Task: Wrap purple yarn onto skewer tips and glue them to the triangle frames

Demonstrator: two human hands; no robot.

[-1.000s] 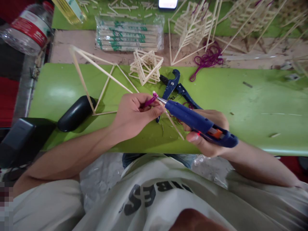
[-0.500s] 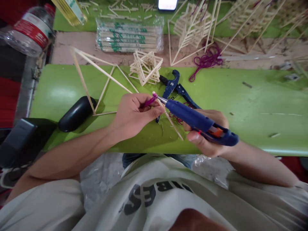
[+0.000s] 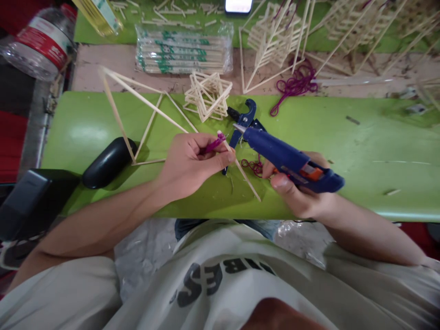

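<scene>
My left hand [image 3: 197, 160] is closed on a wooden stick frame [image 3: 147, 98], pinching a corner where purple cord [image 3: 215, 144] is wound round the stick ends. One thin stick [image 3: 248, 179] of it slants down to the right from my fingers. My right hand [image 3: 299, 188] is wrapped round the handle of a blue glue gun [image 3: 280, 149]. The gun's metal nozzle points up and left, a little apart from the corded corner. Behind the nozzle lies a blue cutter tool [image 3: 245, 119], partly hidden by the gun. A tangle of purple cord [image 3: 253, 165] rests between my hands.
A small stick lattice [image 3: 208, 97] and a plastic-wrapped pack of chopsticks [image 3: 184, 52] lie beyond my hands. Larger stick structures [image 3: 275, 41] and a purple cord bundle [image 3: 295, 85] are at the back right. A black rounded case [image 3: 109, 162] sits at left, near a plastic bottle [image 3: 41, 43].
The glue gun has moved up and right with my right hand, so its nozzle has come away from the corded corner. My left hand stays nearly still.
</scene>
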